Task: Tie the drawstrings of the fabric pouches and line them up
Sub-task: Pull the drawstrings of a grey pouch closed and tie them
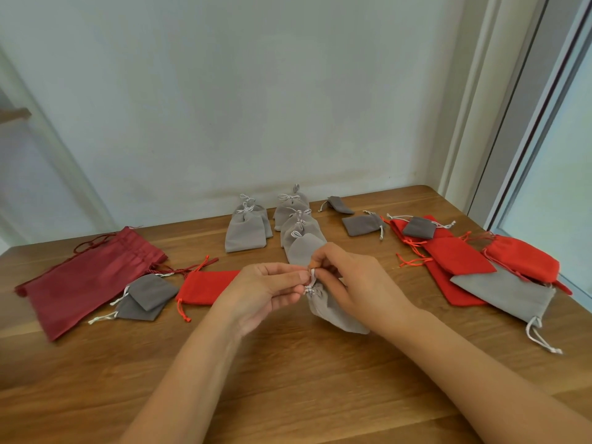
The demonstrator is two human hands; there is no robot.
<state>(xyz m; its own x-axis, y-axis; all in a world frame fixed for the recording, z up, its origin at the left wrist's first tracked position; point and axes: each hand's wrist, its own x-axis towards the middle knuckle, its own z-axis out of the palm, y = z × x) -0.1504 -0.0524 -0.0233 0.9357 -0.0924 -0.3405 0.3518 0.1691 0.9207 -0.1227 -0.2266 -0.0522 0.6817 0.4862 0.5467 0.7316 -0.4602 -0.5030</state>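
A light grey pouch (333,312) hangs above the wooden table (288,379) at the centre, its neck gathered. My left hand (262,293) and my right hand (355,280) both pinch its white drawstring (311,280) at the top. Behind them, two rows of tied light grey pouches run toward the wall: a left row (245,232) and a right row (301,229).
At the left lie a large dark red pouch (86,277), two small dark grey pouches (144,298) and a red pouch (205,286). At the right lie dark grey pouches (363,224), several red pouches (458,257) and a big light grey pouch (509,293). The table's right edge is by a window.
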